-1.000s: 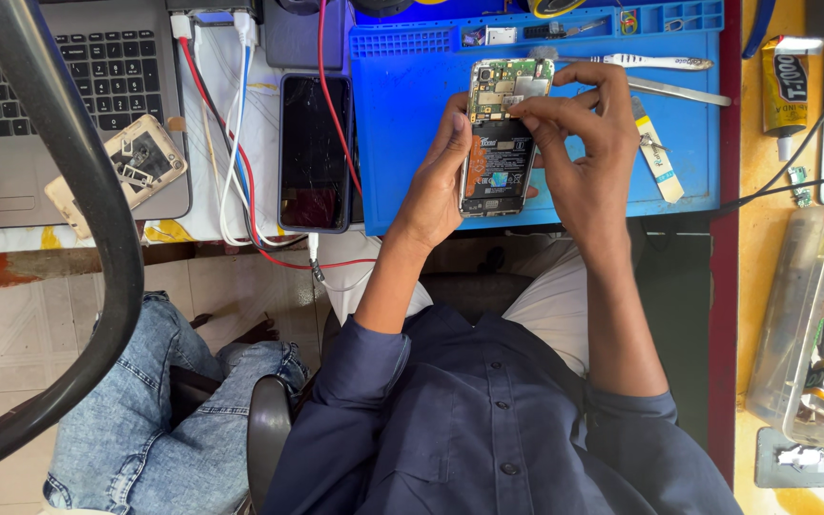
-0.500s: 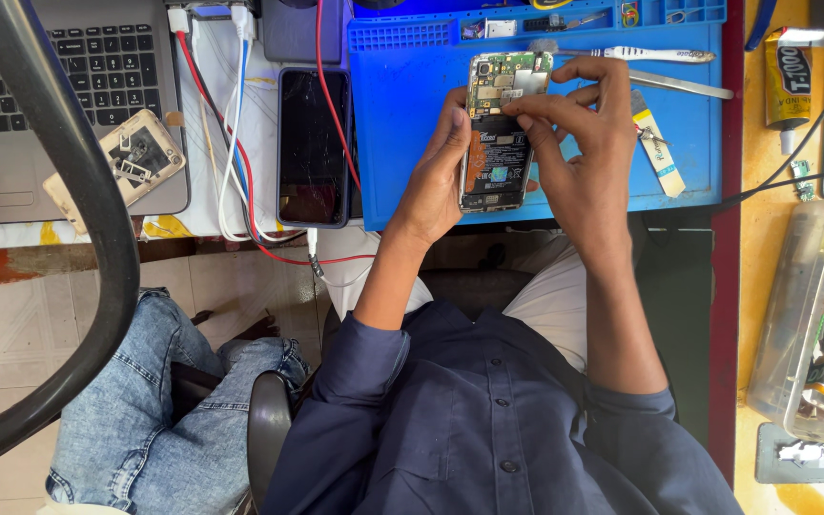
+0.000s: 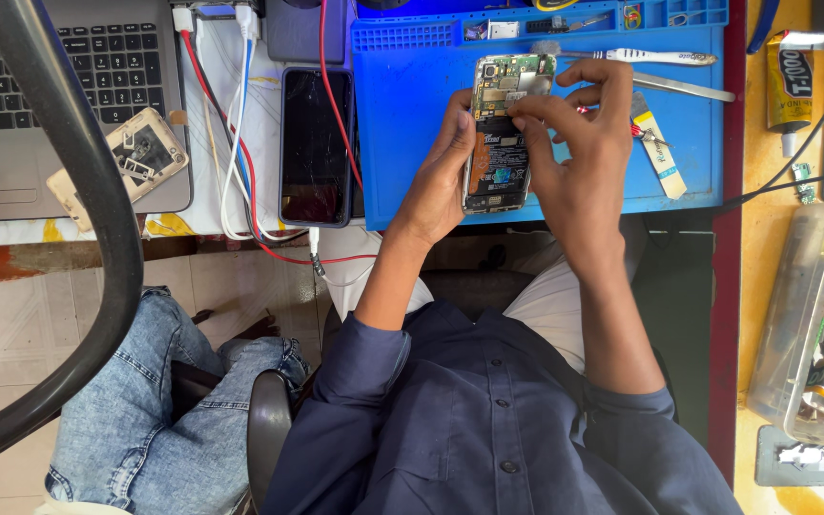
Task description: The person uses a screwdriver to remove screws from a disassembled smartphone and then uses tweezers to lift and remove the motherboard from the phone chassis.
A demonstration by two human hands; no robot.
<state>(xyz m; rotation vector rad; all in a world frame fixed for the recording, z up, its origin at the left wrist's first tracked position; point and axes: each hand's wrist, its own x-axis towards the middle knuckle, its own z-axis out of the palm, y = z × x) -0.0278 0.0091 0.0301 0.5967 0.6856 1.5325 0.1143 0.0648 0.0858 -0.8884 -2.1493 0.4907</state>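
Cluttered with repair gear, a workbench is seen from above, with a blue work mat (image 3: 412, 143) laid across its middle and reaching to the near edge. Held just above the near part of that mat is an opened phone (image 3: 501, 133), its back cover off so that the circuit board at the far end and the battery in the middle are bared. The phone is gripped along its left edge by the left hand (image 3: 441, 172), the fingers wrapped behind it. The right hand (image 3: 579, 143) is curled over the right side, its fingertips (image 3: 519, 103) pinched at the upper part of the board; whether anything small is held between them cannot be told.

Such a phone is judged light and stiff, yet fragile: the exposed board, its connectors and the battery are best left unpressed. It is better taken by its long side edges, where the frame is solid.

Toward the left edge of the bench a laptop (image 3: 59, 86) is set, with a gold back cover (image 3: 121, 167) resting on its corner. A second, dark phone (image 3: 317, 143) lies beside the mat among red and white cables (image 3: 231, 143). Tweezers (image 3: 679, 86) lie at the mat's far right corner, and a yellow glue tube (image 3: 792, 81) stands beyond it.
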